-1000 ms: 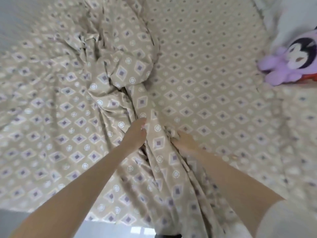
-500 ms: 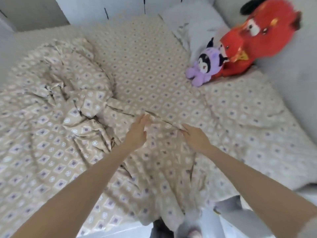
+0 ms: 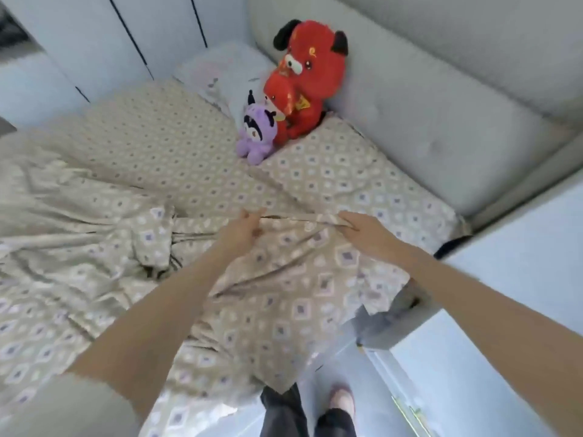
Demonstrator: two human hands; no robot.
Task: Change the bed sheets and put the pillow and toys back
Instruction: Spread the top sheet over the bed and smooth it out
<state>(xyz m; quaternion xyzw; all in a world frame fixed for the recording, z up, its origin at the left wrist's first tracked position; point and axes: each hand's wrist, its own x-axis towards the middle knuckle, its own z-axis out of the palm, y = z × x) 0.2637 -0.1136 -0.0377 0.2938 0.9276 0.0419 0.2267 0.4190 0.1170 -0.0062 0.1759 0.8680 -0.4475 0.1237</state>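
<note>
A beige quilt cover (image 3: 277, 298) with a purple diamond pattern lies crumpled over the near half of the bed. My left hand (image 3: 243, 230) pinches its top edge. My right hand (image 3: 367, 231) grips the same edge a little to the right, fingers curled over the fold. The matching bed sheet (image 3: 164, 143) covers the mattress beyond. A pale pillow (image 3: 220, 69) lies at the head, a patterned one (image 3: 347, 175) beside it. A red plush toy (image 3: 304, 80) leans on the headboard with a small purple plush toy (image 3: 257, 135) in front of it.
A grey padded headboard (image 3: 426, 115) runs along the right. White wardrobe doors (image 3: 94, 42) stand behind the bed. A white surface (image 3: 520, 253) adjoins the bed's near right corner. My feet (image 3: 340, 402) stand on the pale floor at the bed's edge.
My view has lifted from the quilt toward the head of the bed, bringing toys and headboard into sight. Both hands have moved apart along the cover's edge, and the fabric between them lies flatter.
</note>
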